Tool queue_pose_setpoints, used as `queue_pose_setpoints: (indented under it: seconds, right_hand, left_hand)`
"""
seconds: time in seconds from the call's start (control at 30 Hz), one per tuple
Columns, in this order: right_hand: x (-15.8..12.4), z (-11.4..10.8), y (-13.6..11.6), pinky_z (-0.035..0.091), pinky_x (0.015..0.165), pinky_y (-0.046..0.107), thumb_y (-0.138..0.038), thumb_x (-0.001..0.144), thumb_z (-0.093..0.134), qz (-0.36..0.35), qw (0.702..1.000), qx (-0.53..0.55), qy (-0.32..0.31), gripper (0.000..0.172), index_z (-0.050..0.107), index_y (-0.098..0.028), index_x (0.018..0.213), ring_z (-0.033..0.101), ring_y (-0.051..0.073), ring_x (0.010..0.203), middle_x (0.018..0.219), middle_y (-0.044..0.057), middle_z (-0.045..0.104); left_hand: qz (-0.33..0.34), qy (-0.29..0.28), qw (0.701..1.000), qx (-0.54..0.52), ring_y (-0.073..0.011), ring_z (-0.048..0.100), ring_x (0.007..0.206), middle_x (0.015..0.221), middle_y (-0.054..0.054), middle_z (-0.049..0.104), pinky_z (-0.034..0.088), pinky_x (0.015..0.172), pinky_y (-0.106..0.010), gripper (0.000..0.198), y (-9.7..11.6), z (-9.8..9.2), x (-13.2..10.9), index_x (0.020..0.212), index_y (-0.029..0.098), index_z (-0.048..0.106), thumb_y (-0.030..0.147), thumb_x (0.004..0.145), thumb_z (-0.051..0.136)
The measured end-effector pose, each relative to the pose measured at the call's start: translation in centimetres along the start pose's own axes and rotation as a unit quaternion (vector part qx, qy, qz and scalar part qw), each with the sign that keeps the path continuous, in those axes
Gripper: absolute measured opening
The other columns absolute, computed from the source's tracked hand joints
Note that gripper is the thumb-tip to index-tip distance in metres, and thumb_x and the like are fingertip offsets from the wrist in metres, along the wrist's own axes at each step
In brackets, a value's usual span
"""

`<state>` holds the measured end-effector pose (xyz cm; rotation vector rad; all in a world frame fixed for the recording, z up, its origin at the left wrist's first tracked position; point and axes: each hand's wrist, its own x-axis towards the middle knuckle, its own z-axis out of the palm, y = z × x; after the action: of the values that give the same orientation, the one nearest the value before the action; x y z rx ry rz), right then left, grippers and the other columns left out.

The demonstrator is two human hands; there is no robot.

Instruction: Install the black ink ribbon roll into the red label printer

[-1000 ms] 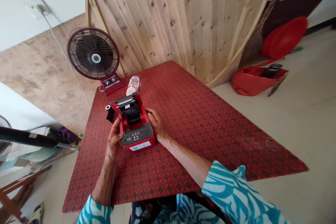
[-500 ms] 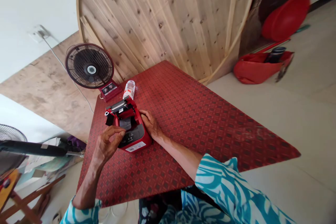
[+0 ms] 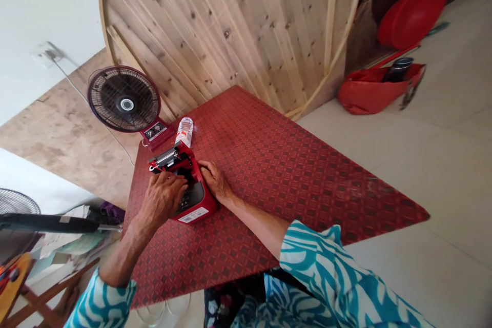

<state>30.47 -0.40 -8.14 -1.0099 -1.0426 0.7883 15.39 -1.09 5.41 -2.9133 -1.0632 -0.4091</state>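
A small red label printer (image 3: 210, 204) with a dark grey front panel and a white sticker stands on the table, its lid (image 3: 169, 158) swung up at the back. My right hand (image 3: 215, 180) grips the printer's right side, its fingers curled at the edge. Over the left of the open compartment lies my left hand (image 3: 163, 196), back upward, fingers bent together and reaching inside. Whatever those fingertips hold is hidden. Just behind the lid lies a clear plastic bottle (image 3: 184, 131) with a red and white label.
The table (image 3: 269, 164) has a red patterned cover. At its far left corner stands a dark red fan (image 3: 126, 104), its cable running to a wall socket (image 3: 48, 54). A round wooden panel (image 3: 238, 25) leans behind. On the floor to the right are a red bag (image 3: 365, 93) and red basin (image 3: 418, 13).
My left hand has moved forward from the printer's front panel to over its open compartment, covering the dark sheet seen there before. My right hand stays at the printer's side. The view has shifted slightly.
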Motion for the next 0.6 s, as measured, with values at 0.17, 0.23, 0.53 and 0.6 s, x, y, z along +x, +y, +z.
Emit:
queue_pose_setpoints:
  seconds: [0.17, 0.23, 0.53, 0.6]
  right_hand:
    - [0.1, 0.0, 0.1, 0.040, 0.101, 0.035, -0.032, 0.087, 0.042, -0.003, 1.000, 0.005, 0.006, 0.031, 0.063, -0.025, 0.108, 0.056, 0.018, 0.109, 0.111, 0.004, 0.065]
    - [0.1, 0.0, 0.0, 0.040, 0.101, 0.036, -0.032, 0.087, 0.041, -0.001, 1.000, 0.005, 0.002, 0.031, 0.063, -0.025, 0.108, 0.056, 0.018, 0.109, 0.111, 0.004, 0.065]
    - [0.2, 0.1, 0.1, 0.040, 0.102, 0.037, -0.031, 0.086, 0.042, 0.003, 1.000, 0.009, 0.001, 0.030, 0.062, -0.025, 0.107, 0.055, 0.018, 0.110, 0.110, 0.003, 0.065]
    - [0.2, 0.0, 0.1, 0.040, 0.102, 0.037, -0.031, 0.086, 0.042, 0.001, 1.000, 0.006, -0.002, 0.030, 0.063, -0.025, 0.107, 0.055, 0.019, 0.109, 0.109, 0.004, 0.065]
  left_hand:
    - [0.021, -0.068, 0.980, 0.185, -0.0339, 0.055, 0.104, 0.116, -0.013, 0.067, 0.040, 0.082, -0.045, 0.027, 0.6, -3.0, 0.2, 0.100, 0.023, 0.070, 0.015, 0.087, 0.047]
    - [0.013, -0.106, 0.965, 0.241, -0.0349, 0.056, 0.102, 0.112, -0.016, 0.067, 0.041, 0.079, -0.045, 0.029, 1.1, -4.1, 0.5, 0.096, 0.021, 0.070, 0.011, 0.086, 0.044]
    - [-0.043, -0.208, 0.962, 0.171, -0.0259, 0.067, 0.093, 0.099, -0.008, 0.073, 0.050, 0.077, -0.033, 0.027, -1.2, -0.8, 2.1, 0.100, 0.028, 0.072, 0.023, 0.089, 0.049]
    - [-0.030, -0.214, 0.962, 0.165, -0.0253, 0.067, 0.097, 0.101, -0.009, 0.072, 0.050, 0.081, -0.031, 0.026, -1.0, 0.2, 2.9, 0.102, 0.025, 0.072, 0.020, 0.087, 0.050]
